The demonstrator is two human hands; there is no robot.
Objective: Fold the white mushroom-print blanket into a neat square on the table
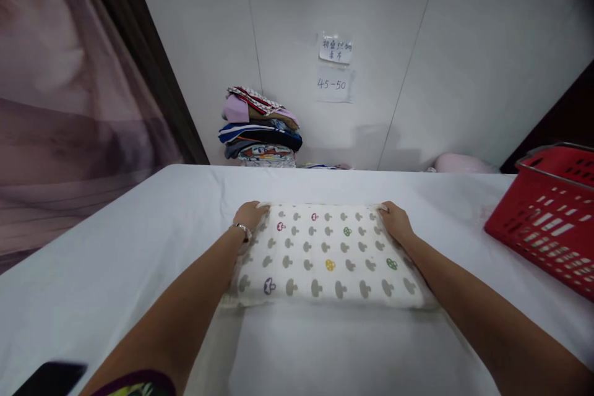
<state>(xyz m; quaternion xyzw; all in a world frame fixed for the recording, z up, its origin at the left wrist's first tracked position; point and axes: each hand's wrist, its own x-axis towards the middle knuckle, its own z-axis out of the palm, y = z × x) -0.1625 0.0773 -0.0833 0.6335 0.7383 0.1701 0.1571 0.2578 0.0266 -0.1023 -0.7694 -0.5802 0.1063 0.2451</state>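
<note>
A folded white cloth (325,257) printed with small grey and coloured mushrooms lies flat in the middle of the white table (116,247). My left hand (249,215), with a bracelet on the wrist, pinches the cloth's far left corner. At the far right corner my right hand (394,221) grips the edge, fingers curled over it. Both forearms reach out along the cloth's two sides.
A red plastic basket (547,216) stands at the table's right edge. A stack of folded clothes (260,130) sits against the white wall behind the table, with paper notes (335,49) taped above. A pink curtain (60,105) hangs on the left. A dark object (51,377) lies near the bottom left.
</note>
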